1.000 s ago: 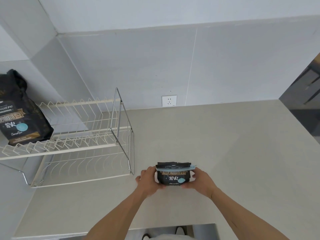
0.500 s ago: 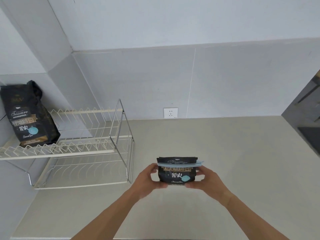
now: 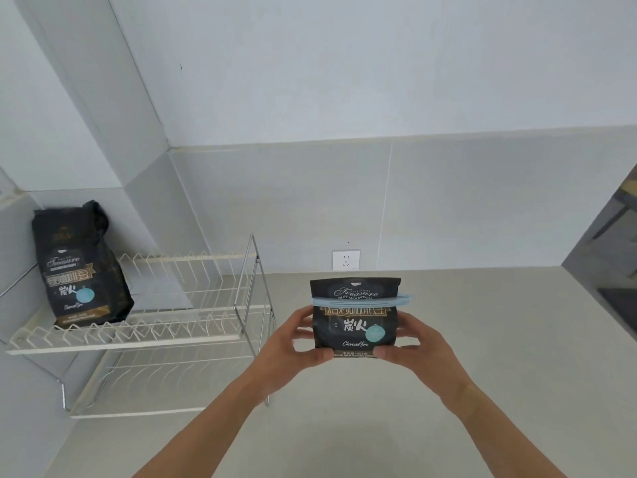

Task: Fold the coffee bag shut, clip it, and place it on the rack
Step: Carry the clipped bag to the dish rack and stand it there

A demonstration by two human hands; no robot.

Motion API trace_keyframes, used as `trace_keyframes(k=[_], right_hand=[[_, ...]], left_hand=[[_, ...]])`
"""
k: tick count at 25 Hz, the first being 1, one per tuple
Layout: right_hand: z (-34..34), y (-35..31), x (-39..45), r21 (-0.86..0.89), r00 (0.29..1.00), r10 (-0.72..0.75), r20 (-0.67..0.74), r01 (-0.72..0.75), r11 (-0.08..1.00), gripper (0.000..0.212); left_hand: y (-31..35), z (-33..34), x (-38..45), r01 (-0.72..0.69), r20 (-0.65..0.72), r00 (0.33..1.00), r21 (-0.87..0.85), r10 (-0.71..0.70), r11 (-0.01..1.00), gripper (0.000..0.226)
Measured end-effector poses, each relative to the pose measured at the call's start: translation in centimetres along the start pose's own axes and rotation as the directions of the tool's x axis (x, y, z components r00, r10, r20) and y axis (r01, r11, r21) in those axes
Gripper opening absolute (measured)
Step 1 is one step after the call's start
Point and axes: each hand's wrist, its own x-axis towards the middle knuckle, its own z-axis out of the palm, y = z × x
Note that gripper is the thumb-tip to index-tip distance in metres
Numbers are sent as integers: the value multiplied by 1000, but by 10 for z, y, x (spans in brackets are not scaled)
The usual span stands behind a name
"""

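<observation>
I hold a black coffee bag [image 3: 355, 319] upright in the air above the counter, its top folded over. A light blue clip [image 3: 358, 300] runs across the fold. My left hand [image 3: 291, 343] grips the bag's left side and bottom corner. My right hand [image 3: 410, 343] grips its right side and bottom corner. The two-tier white wire rack [image 3: 162, 326] stands to the left, its near end about a hand's width from my left hand.
A second, taller black coffee bag [image 3: 77, 267] stands on the rack's upper tier at the far left. A wall socket [image 3: 346, 259] sits behind the held bag. The beige counter [image 3: 499, 339] stretches right to a dark opening.
Both hands have lifted the clipped bag off the counter and raised it. The view has tilted up, so the rack and counter sit lower in the frame.
</observation>
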Motion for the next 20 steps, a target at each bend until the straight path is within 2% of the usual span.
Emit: trace_keyframes(k=[7, 10, 14, 20], right_hand=[[43, -67, 8, 39, 996, -82, -39, 84, 996, 55], [63, -95, 12, 78, 992, -126, -10, 127, 989, 54], [93, -127, 22, 95, 983, -182, 9, 180, 979, 56], [153, -165, 47, 67, 972, -234, 26, 232, 970, 57]], left_hand=[[24, -67, -8, -108, -31, 994, -84, 106, 991, 62], [35, -97, -15, -140, -64, 989, -134, 133, 981, 63], [37, -143, -20, -200, -116, 975, -112, 187, 973, 66], [24, -213, -23, -216, -162, 966, -77, 201, 973, 56]])
